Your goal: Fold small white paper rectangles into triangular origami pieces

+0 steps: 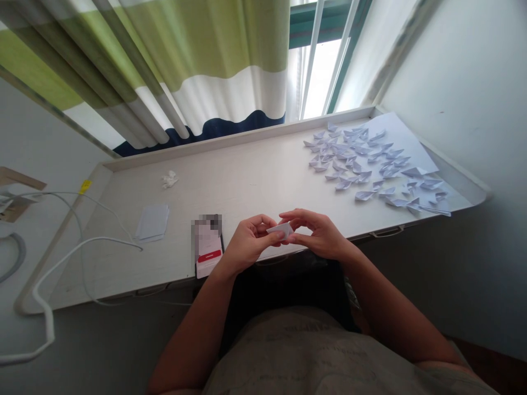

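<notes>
Both hands, left hand and right hand, pinch a small folded paper piece, its folds mostly hidden by fingers, above a white desk below a striped curtain.

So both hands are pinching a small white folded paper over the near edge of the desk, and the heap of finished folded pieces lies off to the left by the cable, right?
Not quite. The folded pieces lie to the right, near the wall, not by the cable. The head view shows this. The rest holds: left hand and right hand pinch the paper over the desk's near edge.
</notes>
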Tool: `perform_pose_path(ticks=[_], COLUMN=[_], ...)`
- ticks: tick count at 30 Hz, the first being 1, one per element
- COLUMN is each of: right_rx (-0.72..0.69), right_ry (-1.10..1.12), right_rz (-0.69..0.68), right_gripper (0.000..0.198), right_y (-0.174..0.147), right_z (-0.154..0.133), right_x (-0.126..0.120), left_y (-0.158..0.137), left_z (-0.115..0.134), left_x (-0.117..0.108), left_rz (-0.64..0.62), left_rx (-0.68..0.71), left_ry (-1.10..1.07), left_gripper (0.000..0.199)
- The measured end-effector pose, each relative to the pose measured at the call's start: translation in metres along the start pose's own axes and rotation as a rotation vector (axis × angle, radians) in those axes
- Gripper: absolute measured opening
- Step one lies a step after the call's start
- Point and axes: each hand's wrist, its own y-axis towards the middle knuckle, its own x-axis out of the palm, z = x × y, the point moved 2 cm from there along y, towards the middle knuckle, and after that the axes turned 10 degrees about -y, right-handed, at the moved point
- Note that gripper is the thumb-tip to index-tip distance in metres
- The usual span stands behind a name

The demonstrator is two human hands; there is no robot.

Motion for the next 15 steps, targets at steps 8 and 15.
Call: perform_pose_path(ticks=[8,15], right_rx=[0.091,0.191], right_ry=[-0.025,0.041], right_rz=[0.092,0.119], right_gripper=[0.034,0.036], right_y=[0.005,0.004], right_z=[-0.007,-0.009], right_x=[0.009,0.011], left_y=[-0.005,-0.016], left_z=[-0.007,-0.003], left_x=[0.005,0.011], left_rz=[0.039,-0.083], left_rx=[0.062,0.111], left_ry=[0.036,-0.001], left_gripper=[0.045,0.036])
